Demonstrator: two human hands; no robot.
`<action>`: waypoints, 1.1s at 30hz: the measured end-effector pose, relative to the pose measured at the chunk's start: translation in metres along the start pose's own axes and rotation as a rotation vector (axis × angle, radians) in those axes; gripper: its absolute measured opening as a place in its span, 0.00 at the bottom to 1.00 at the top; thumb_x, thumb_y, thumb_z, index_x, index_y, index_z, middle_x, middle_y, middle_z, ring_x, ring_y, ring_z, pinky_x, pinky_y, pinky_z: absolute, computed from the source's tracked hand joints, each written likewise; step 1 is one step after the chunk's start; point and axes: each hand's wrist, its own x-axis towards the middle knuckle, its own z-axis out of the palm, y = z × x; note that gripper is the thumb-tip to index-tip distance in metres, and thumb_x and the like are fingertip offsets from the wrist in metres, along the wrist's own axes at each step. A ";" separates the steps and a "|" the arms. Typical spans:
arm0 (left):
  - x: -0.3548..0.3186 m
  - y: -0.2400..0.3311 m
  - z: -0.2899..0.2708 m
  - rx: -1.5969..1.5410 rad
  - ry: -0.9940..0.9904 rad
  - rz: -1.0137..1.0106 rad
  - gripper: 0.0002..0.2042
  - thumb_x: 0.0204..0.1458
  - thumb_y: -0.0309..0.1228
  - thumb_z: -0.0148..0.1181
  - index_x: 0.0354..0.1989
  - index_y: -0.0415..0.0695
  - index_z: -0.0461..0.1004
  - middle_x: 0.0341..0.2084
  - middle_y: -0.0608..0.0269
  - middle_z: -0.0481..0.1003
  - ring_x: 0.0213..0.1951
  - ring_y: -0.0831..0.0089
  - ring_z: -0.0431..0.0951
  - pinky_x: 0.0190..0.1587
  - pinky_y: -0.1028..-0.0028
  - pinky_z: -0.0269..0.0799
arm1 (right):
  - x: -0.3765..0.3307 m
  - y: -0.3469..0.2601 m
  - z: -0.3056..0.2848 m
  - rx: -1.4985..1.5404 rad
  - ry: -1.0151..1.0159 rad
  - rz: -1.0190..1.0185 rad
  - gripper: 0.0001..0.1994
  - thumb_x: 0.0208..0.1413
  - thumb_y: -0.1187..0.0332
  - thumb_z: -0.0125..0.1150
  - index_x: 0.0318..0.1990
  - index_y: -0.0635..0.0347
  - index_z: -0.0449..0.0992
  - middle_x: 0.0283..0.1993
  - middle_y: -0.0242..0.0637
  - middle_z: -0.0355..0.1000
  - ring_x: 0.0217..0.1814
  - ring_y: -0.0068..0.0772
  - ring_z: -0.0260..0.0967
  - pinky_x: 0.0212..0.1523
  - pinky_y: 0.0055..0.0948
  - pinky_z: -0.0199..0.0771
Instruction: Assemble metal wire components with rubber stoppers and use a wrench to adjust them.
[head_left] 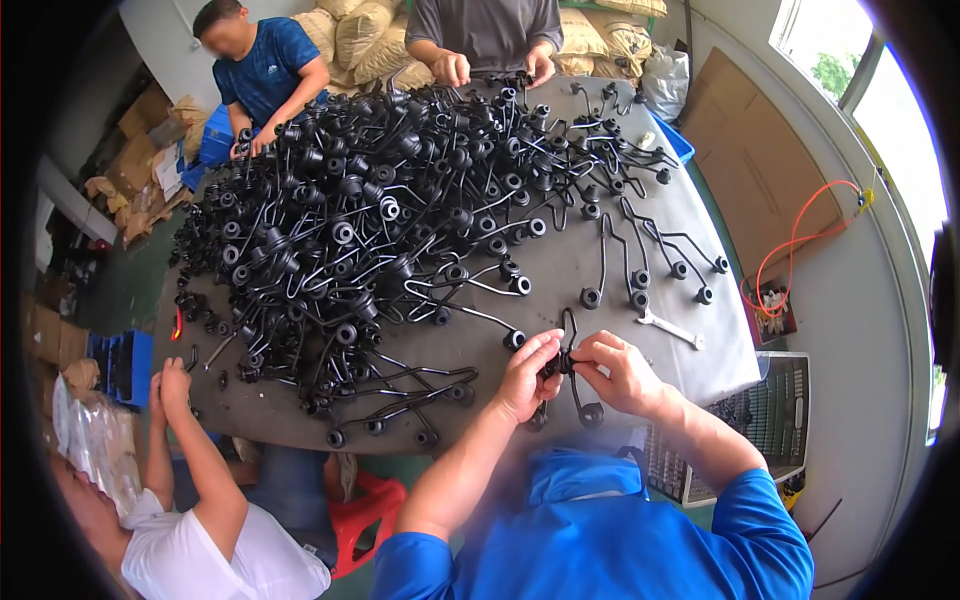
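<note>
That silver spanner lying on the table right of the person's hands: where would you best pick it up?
Probably by the middle of the spanner, from straight above, fingers across its narrow shank. It lies flat on the grey table, clear of the black parts, and its ends are wider.

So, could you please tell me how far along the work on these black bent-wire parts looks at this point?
Possibly done: a few wire parts lie singly on the grey table, near a wrench, though finished or not I cannot tell. In hand: the left hand and right hand grip one wire part together. Left: the big tangled pile covers most of the table.
</note>
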 end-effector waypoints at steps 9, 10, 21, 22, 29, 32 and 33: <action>-0.002 -0.002 0.004 0.041 0.020 0.032 0.18 0.61 0.39 0.54 0.57 0.46 0.66 0.23 0.67 0.66 0.16 0.80 0.61 0.17 0.79 0.52 | 0.004 -0.001 -0.001 -0.343 -0.140 0.150 0.09 0.58 0.67 0.60 0.30 0.63 0.76 0.24 0.47 0.71 0.26 0.49 0.70 0.28 0.37 0.71; -0.002 -0.002 0.004 0.027 0.023 0.032 0.18 0.62 0.39 0.54 0.57 0.46 0.66 0.22 0.68 0.65 0.15 0.81 0.61 0.16 0.79 0.52 | 0.004 -0.001 0.000 -0.334 -0.150 0.131 0.09 0.58 0.67 0.60 0.30 0.63 0.76 0.24 0.47 0.71 0.26 0.49 0.70 0.28 0.37 0.71; 0.001 -0.005 0.009 0.013 0.011 0.042 0.23 0.60 0.46 0.56 0.56 0.45 0.65 0.23 0.69 0.65 0.14 0.82 0.62 0.15 0.80 0.51 | -0.004 0.009 -0.001 0.136 -0.218 0.695 0.28 0.68 0.48 0.43 0.25 0.64 0.72 0.19 0.32 0.69 0.23 0.25 0.67 0.27 0.28 0.69; 0.001 -0.004 0.009 0.007 0.018 0.046 0.23 0.60 0.46 0.56 0.56 0.45 0.65 0.23 0.69 0.65 0.14 0.82 0.62 0.15 0.80 0.51 | -0.004 0.008 -0.001 0.158 -0.136 0.558 0.27 0.68 0.49 0.44 0.26 0.64 0.71 0.19 0.33 0.68 0.24 0.25 0.67 0.27 0.28 0.69; 0.001 -0.005 0.006 0.049 0.013 0.061 0.24 0.60 0.47 0.56 0.56 0.43 0.65 0.24 0.69 0.64 0.14 0.83 0.61 0.14 0.80 0.51 | -0.006 0.007 0.002 0.124 -0.201 0.561 0.20 0.68 0.56 0.47 0.31 0.65 0.70 0.21 0.35 0.68 0.24 0.24 0.63 0.26 0.29 0.66; 0.003 -0.008 0.007 0.057 0.019 0.077 0.24 0.60 0.47 0.56 0.56 0.43 0.66 0.24 0.69 0.65 0.14 0.83 0.61 0.14 0.81 0.50 | -0.006 0.003 0.008 0.225 -0.061 0.465 0.18 0.67 0.59 0.50 0.31 0.66 0.69 0.19 0.37 0.66 0.23 0.25 0.61 0.25 0.31 0.64; 0.001 -0.006 0.009 0.057 0.022 0.076 0.24 0.60 0.47 0.56 0.56 0.43 0.66 0.24 0.69 0.65 0.14 0.83 0.61 0.14 0.81 0.50 | -0.004 -0.001 0.007 0.142 -0.104 0.456 0.18 0.67 0.59 0.49 0.30 0.66 0.68 0.19 0.37 0.65 0.23 0.25 0.61 0.25 0.31 0.64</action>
